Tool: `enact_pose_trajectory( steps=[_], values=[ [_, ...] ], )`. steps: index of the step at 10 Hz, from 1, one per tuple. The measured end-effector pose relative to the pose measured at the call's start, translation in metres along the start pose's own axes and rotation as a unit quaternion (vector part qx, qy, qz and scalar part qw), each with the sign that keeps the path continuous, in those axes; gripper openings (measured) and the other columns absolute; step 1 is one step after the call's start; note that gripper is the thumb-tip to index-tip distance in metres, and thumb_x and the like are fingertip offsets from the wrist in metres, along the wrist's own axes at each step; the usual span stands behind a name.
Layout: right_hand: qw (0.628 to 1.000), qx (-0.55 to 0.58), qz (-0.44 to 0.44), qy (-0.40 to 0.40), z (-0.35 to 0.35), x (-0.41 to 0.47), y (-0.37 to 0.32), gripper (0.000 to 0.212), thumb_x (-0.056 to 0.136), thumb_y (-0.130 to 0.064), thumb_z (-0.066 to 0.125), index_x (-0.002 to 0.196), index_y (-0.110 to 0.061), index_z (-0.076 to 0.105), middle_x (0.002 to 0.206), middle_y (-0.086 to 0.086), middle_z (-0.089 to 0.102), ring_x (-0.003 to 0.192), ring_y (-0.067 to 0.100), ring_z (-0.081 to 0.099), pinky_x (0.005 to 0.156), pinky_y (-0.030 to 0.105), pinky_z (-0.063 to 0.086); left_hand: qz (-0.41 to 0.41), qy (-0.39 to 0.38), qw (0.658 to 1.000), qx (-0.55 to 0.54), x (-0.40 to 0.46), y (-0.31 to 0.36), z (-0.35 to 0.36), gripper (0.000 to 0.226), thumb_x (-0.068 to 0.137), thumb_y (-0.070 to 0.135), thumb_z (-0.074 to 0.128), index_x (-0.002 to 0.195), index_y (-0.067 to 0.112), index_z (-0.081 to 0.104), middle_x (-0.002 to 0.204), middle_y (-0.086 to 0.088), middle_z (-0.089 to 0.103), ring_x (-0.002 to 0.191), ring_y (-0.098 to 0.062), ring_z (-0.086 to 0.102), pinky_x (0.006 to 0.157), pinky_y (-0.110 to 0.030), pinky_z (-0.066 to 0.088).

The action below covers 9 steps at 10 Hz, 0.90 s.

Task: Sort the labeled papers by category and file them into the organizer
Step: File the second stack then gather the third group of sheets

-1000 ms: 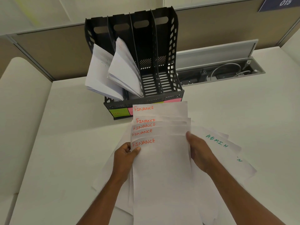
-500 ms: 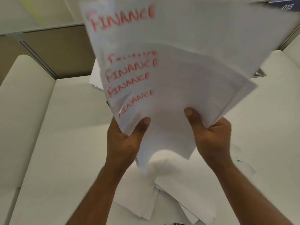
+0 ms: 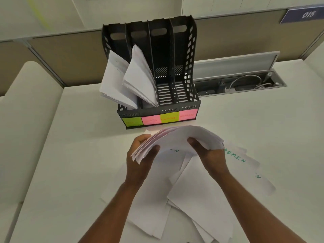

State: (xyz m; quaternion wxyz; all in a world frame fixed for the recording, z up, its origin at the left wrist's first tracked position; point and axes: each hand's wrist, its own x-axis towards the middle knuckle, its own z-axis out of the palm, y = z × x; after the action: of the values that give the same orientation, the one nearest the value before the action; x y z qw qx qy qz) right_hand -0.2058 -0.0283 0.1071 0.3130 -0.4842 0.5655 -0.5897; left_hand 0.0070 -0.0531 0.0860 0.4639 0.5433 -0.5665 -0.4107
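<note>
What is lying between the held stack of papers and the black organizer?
In the head view, only a bare strip of white desk lies between the held stack and the organizer.

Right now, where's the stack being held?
Head view, centre: the paper stack is gripped by left hand and right hand, just before the organizer.

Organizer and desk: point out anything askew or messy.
The papers in the organizer's two left slots sag and fan out forward instead of standing upright. Loose sheets lie scattered and overlapping on the desk under the stack held by both hands.
</note>
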Motion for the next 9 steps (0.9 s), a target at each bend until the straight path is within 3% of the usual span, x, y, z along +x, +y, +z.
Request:
enact_pose_trajectory(
  steps=[1, 2, 3, 4, 5, 6, 7, 8, 9],
  values=[
    [0.999, 0.022, 0.039, -0.013, 0.005, -0.003, 0.011, 0.036, 0.076, -0.041, 0.077, 0.099, -0.066, 0.065, 0.091, -0.041, 0.069, 0.082, -0.017, 0.065, 0.062, 0.0, 0.047, -0.014, 0.001, 0.999, -0.032, 0.006, -0.009, 0.009, 0.037, 0.085, 0.032, 0.078, 0.106, 0.059, 0.065, 0.096, 0.039, 0.068, 0.093, 0.013, 0.065, 0.067, -0.005, 0.051],
    [0.998, -0.045, 0.026, -0.024, 0.004, -0.003, 0.015, 0.033, 0.08, -0.04, 0.074, 0.093, -0.068, 0.064, 0.083, -0.044, 0.066, 0.076, -0.02, 0.062, 0.06, -0.004, 0.043, -0.021, 0.016, 0.999, -0.041, 0.004, -0.01, 0.014, 0.063, 0.086, 0.01, 0.076, 0.109, 0.067, 0.06, 0.1, 0.039, 0.067, 0.1, 0.012, 0.063, 0.071, -0.003, 0.051],
    [0.959, -0.235, -0.153, -0.04, -0.004, 0.009, 0.002, 0.003, 0.093, -0.04, 0.06, 0.092, -0.037, 0.061, 0.064, -0.023, 0.054, 0.065, -0.001, 0.051, 0.058, -0.001, 0.035, -0.041, 0.037, 0.995, -0.078, 0.038, -0.004, 0.018, 0.051, 0.086, 0.006, 0.076, 0.112, 0.05, 0.067, 0.097, 0.029, 0.072, 0.101, -0.004, 0.067, 0.073, -0.01, 0.054],
    [0.932, -0.286, -0.22, -0.036, -0.011, 0.013, -0.008, 0.008, 0.093, -0.032, 0.061, 0.094, -0.031, 0.053, 0.069, -0.02, 0.045, 0.064, 0.005, 0.048, 0.06, -0.002, 0.034, -0.012, 0.038, 0.995, -0.088, 0.061, 0.01, 0.017, 0.039, 0.085, 0.006, 0.076, 0.118, 0.025, 0.068, 0.102, 0.015, 0.075, 0.098, -0.006, 0.069, 0.075, -0.011, 0.053],
    [0.94, -0.272, -0.202, 0.04, 0.0, 0.021, -0.056, 0.039, 0.079, -0.012, 0.071, 0.102, -0.029, 0.046, 0.098, -0.003, 0.053, 0.083, 0.017, 0.057, 0.064, -0.002, 0.042, 0.092, 0.037, 0.988, -0.121, 0.109, 0.08, 0.025, 0.037, 0.083, 0.007, 0.076, 0.117, 0.012, 0.062, 0.105, 0.006, 0.071, 0.093, 0.008, 0.066, 0.078, -0.008, 0.049],
    [0.929, -0.255, -0.264, 0.056, 0.011, 0.037, -0.069, 0.036, 0.08, -0.004, 0.07, 0.1, -0.026, 0.051, 0.093, 0.0, 0.058, 0.073, 0.015, 0.057, 0.063, 0.012, 0.052, 0.109, 0.033, 0.985, -0.126, 0.144, 0.106, 0.029, 0.034, 0.084, 0.008, 0.076, 0.112, 0.015, 0.059, 0.095, 0.017, 0.072, 0.088, 0.011, 0.066, 0.075, -0.008, 0.051],
    [0.902, -0.28, -0.315, 0.092, 0.031, 0.094, -0.078, 0.022, 0.078, 0.008, 0.071, 0.089, -0.009, 0.064, 0.067, 0.011, 0.063, 0.057, 0.024, 0.059, 0.048, 0.037, 0.053, 0.111, -0.044, 0.987, -0.106, 0.19, 0.156, 0.046, 0.047, 0.082, 0.021, 0.074, 0.118, -0.001, 0.054, 0.096, 0.003, 0.072, 0.092, -0.011, 0.069, 0.077, -0.025, 0.056],
    [0.905, -0.32, -0.269, 0.082, 0.045, 0.127, -0.071, 0.01, 0.083, 0.007, 0.067, 0.092, 0.002, 0.068, 0.07, 0.016, 0.066, 0.06, 0.033, 0.063, 0.051, 0.044, 0.052, 0.049, -0.095, 0.986, -0.127, 0.208, 0.149, 0.059, 0.072, 0.083, 0.035, 0.067, 0.132, -0.01, 0.039, 0.122, -0.032, 0.057, 0.119, -0.041, 0.059, 0.098, -0.05, 0.053],
    [0.913, -0.361, -0.191, 0.028, 0.067, 0.164, -0.049, 0.02, 0.091, 0.0, 0.061, 0.11, 0.0, 0.068, 0.089, 0.017, 0.073, 0.081, 0.035, 0.068, 0.067, 0.049, 0.053, -0.033, -0.174, 0.98, -0.094, 0.218, 0.122, 0.067, 0.047, 0.108, 0.017, 0.04, 0.137, -0.018, 0.027, 0.118, -0.042, 0.046, 0.116, -0.042, 0.059, 0.102, -0.043, 0.052]
  ],
)
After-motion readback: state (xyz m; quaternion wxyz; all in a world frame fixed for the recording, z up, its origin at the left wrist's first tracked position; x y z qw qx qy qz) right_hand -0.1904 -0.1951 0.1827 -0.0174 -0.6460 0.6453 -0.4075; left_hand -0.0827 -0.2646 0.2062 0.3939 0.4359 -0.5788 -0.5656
